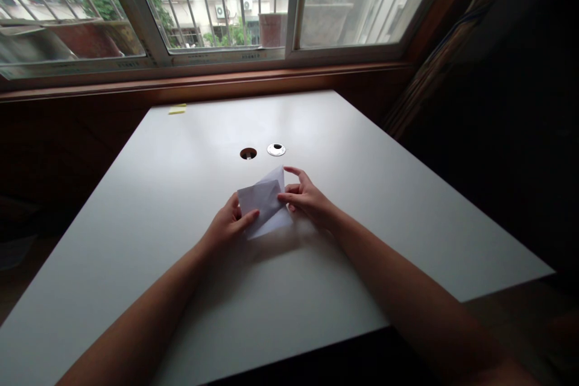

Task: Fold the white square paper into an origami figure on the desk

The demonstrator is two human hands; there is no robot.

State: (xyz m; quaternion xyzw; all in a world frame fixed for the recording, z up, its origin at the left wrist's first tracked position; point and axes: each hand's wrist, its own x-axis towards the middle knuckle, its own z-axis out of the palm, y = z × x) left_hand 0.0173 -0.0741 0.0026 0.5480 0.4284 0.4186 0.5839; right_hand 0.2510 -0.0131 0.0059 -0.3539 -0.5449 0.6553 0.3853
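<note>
A folded sheet of white paper (261,200) is held up a little above the white table, near its middle. It has overlapping layers, with a pointed flap rising at the top right. My left hand (230,218) grips its left side, thumb on the front face and fingers behind. At the right side, my right hand (304,193) pinches the paper between thumb and fingers. The right index finger reaches up to the tip of the flap. The paper hides part of the left fingers.
The white table (136,217) has an open round hole (248,154) and, beside it, a round grommet cover (276,149). A yellow sticky note (177,109) lies at the far left edge. Beyond the table is a barred window (217,6) with plant pots outside.
</note>
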